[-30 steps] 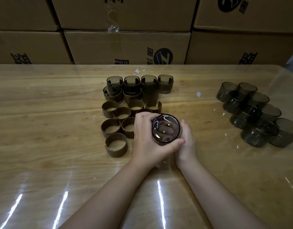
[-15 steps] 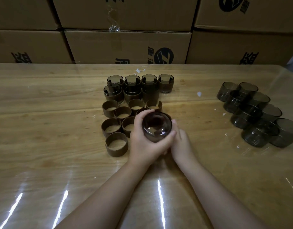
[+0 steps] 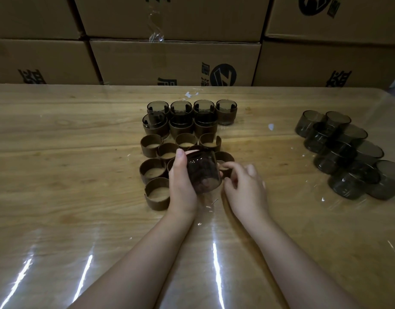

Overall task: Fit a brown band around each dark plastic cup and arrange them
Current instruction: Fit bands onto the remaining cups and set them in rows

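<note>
My left hand [image 3: 183,181] grips a bare dark plastic cup [image 3: 203,172], tilted, just above the table. My right hand [image 3: 244,186] is to its right; its index finger and thumb close on the rim of a loose brown band [image 3: 225,158] behind the cup. Several more open brown bands [image 3: 157,195] stand in a cluster left of my hands. Behind them stand two rows of banded cups [image 3: 226,113]. A pile of bare dark cups [image 3: 348,152] lies at the right of the table.
The wooden table [image 3: 69,175] has a glossy clear cover with light streaks near me. Stacked cardboard boxes [image 3: 174,61] form a wall along the far edge. Small white scraps [image 3: 271,127] lie between the two cup groups.
My right hand has left the cup and moved right onto a brown band. My left hand now holds the cup alone and has tipped it, carrying it slightly away from me.
</note>
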A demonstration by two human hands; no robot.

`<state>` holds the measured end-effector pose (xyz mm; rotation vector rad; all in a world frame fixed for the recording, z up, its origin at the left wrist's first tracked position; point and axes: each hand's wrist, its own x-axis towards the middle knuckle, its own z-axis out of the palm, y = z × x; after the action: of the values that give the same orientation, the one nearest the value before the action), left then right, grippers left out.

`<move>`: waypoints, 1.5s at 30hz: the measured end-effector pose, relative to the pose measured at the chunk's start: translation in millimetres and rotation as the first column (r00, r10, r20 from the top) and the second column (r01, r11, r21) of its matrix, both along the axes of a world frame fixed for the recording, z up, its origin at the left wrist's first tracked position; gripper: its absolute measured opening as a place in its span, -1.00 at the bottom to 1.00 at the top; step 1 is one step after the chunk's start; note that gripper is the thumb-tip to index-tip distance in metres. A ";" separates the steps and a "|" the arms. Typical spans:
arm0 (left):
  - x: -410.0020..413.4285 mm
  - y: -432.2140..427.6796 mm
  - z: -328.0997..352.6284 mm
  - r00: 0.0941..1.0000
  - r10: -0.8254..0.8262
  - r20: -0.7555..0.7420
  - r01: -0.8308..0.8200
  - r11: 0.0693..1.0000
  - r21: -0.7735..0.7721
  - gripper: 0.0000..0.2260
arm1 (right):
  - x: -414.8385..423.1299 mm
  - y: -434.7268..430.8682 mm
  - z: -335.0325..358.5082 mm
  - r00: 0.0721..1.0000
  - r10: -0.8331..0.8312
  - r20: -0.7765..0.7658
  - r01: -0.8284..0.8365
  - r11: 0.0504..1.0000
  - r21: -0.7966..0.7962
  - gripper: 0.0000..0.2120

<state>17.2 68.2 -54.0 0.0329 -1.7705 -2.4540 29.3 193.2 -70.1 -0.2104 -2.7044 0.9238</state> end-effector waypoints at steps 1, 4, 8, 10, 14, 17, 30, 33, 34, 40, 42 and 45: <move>-0.3 -0.5 -0.4 1.000 -0.017 -0.004 0.017 1.000 -0.014 -0.27 | -0.2 0.0 -0.6 1.000 -0.011 -0.009 0.011 1.000 -0.003 -0.78; -1.3 -0.8 -1.0 0.998 -0.069 -0.015 0.069 0.998 -0.011 -0.32 | -1.0 0.4 -3.2 0.999 -0.019 -0.049 0.014 0.994 -0.113 -0.91; -0.8 -0.2 -1.6 0.987 -0.162 -0.013 0.163 0.986 0.025 -0.39 | 0.0 1.6 1.1 0.967 -0.078 -0.242 0.000 0.952 -0.308 -0.86; -1.1 0.8 -1.7 0.985 -0.171 -0.011 0.172 0.985 0.019 -0.39 | 0.7 0.1 2.5 0.939 -0.022 -0.343 -0.077 0.959 -0.273 -0.93; -2.6 3.6 -0.7 0.988 -0.152 0.012 0.152 0.988 0.004 -0.39 | 1.7 -3.5 5.3 0.910 0.023 -0.414 -0.199 0.899 -0.390 -0.93; -4.4 4.5 -2.0 0.987 -0.135 0.088 0.134 0.991 0.014 -0.40 | 1.1 1.7 7.0 0.940 -0.068 -0.334 -0.160 0.777 -0.609 -0.89; -5.1 11.5 -1.3 0.996 -0.078 0.052 0.092 0.909 -0.407 -0.83 | -2.4 11.8 24.5 0.977 0.137 -0.161 -0.147 -0.108 -0.983 -0.48; -5.5 12.0 -3.1 0.996 -0.089 0.016 0.087 0.881 -0.465 -0.79 | -2.4 11.6 22.8 0.983 0.142 -0.118 -0.120 0.005 -0.993 -0.43; -5.2 12.3 -2.6 0.995 -0.098 0.016 0.094 0.878 -0.470 -0.76 | -1.8 10.8 22.5 0.986 0.134 -0.103 -0.114 0.070 -0.991 -0.42; 2.5 12.9 0.1 0.985 -0.174 -0.007 0.146 0.843 -0.518 -0.24 | 0.9 2.1 17.8 0.997 0.074 -0.014 -0.048 0.477 -0.878 -0.28; 4.0 12.8 -0.3 0.978 -0.208 -0.006 0.168 0.807 -0.567 -0.20 | 1.6 0.9 17.7 0.998 0.047 -0.035 -0.054 0.514 -0.856 -0.25; 5.9 13.8 2.0 0.976 -0.214 -0.024 0.144 0.732 -0.666 -0.20 | 2.1 -0.6 16.6 0.998 0.030 -0.057 -0.064 0.488 -0.871 -0.28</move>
<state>23.1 81.9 -52.0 -0.3336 -2.5844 -1.7251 31.4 192.7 -53.5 -0.3014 -1.9173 2.2392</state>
